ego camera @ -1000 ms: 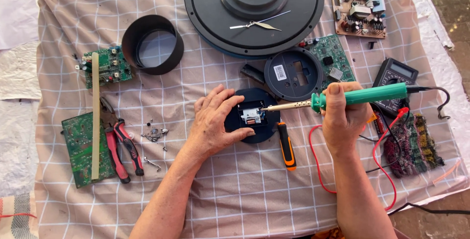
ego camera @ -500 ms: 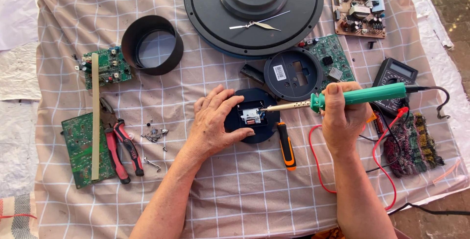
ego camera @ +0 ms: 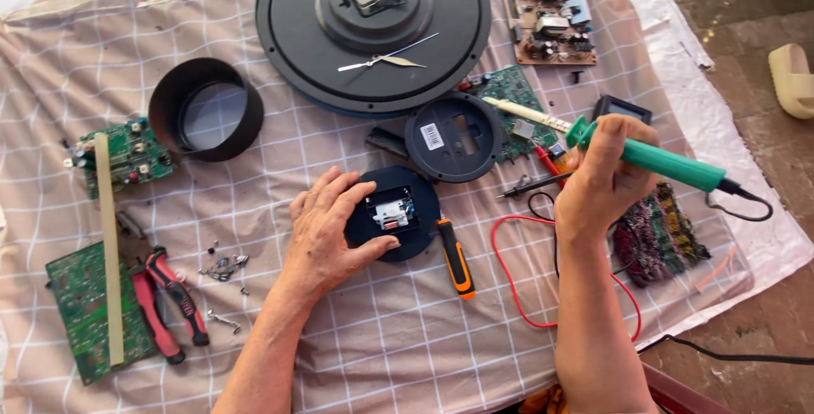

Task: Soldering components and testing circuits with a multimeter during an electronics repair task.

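Item: small round black module, lying flat near the middle of the checked cloth, somewhat toward its near edge. Disc-shaped, dark casing, with a rectangular opening at its centre showing a white and metallic insert. Its left rim is covered by the left hand, which lies on it palm down, fingers spread and curved over the edge, thumb along the near side; the hand steadies the disc rather than closing round it.

Item: soldering iron, green handle, pale shaft, black cord trailing toward the right edge of the cloth. Gripped in the right hand, fingers wrapped fully round the handle. Held in the air right of the module, tip pointing left and away, over a green circuit board; tip well apart from the module.

Adjacent items:
- Orange-and-black screwdriver, just beside the module's right rim.
- Round black cover bearing a white label, just beyond the module.
- Large black clock back with loose hands, at the far edge.
- Black ring, toward the far left.
- Red-handled pliers, near the left edge, beside two green boards and a pale strip.
- Loose screws, between pliers and left hand.
- Red wire, looping beneath the right forearm.
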